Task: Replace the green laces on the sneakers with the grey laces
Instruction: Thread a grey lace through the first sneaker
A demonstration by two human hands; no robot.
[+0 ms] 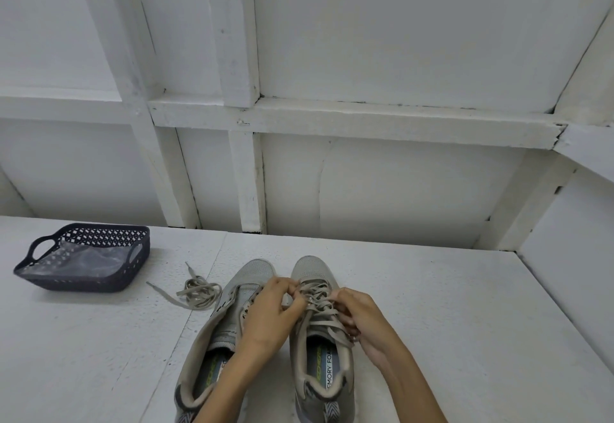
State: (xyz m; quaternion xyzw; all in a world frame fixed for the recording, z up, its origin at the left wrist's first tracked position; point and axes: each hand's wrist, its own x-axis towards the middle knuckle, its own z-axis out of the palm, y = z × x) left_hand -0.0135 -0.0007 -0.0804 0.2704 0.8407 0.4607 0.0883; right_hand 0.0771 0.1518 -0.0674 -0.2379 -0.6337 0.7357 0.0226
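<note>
**Lacing in progress on right sneaker**

On a white table [465, 323], side by side with toes pointing away: the left sneaker [219, 333], unlaced with its tongue loose, and the right sneaker [319, 356], criss-crossed with a grey lace [327, 323]. Printed insoles on show in both. Both hands low over the right sneaker's lacing. Left hand [269, 313]: fingers curled, pinching the lace near the toe end of the eyelet rows. Right hand [358, 316]: fingers curled round loose strands of the same lace at the shoe's right edge. Left forearm crossing above the left sneaker's opening. Just left of the left sneaker, in a loose tangle on the table, a second lace [199, 291] of a similar grey-beige, tips trailing toward a dark blue perforated basket [83, 284] well apart at the table's left. Inside the basket, a crumpled clear plastic bag [83, 261]. Behind the table, a white panelled wall [398, 40].
</note>
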